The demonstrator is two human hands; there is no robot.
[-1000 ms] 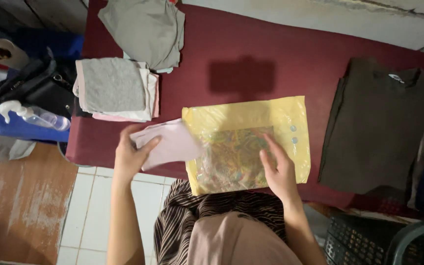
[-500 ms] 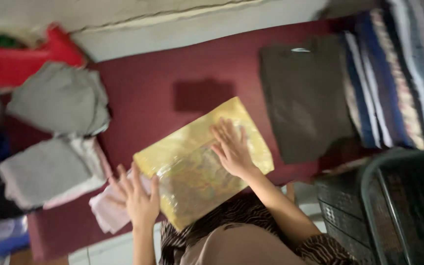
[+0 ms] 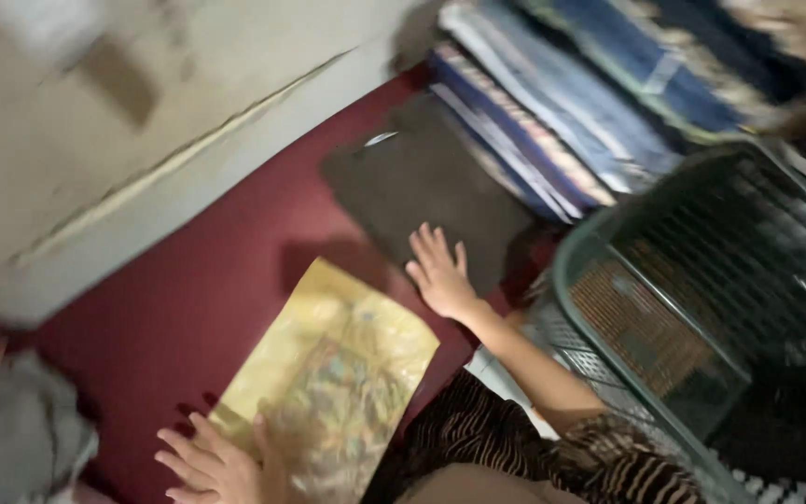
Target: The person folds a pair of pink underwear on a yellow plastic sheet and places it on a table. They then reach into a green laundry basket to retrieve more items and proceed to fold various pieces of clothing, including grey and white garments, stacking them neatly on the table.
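A yellow garment (image 3: 338, 364) with a printed picture lies flat on the maroon table (image 3: 198, 289). My left hand (image 3: 216, 462) rests with spread fingers on its near left corner. My right hand (image 3: 438, 271) lies open and flat on the near edge of a dark brown folded shirt (image 3: 422, 182) to the right of the yellow garment. Neither hand grips anything.
A stack of striped and blue folded fabrics (image 3: 571, 103) stands behind the brown shirt. A dark green plastic laundry basket (image 3: 701, 308) sits at the right beside the table. A grey garment (image 3: 11, 429) lies at the far left. A pale wall (image 3: 95, 140) borders the table.
The view has swung right. My right hand left the yellow garment and moved onto the brown shirt. My left hand stayed at the yellow garment's left corner; the pink cloth is out of view.
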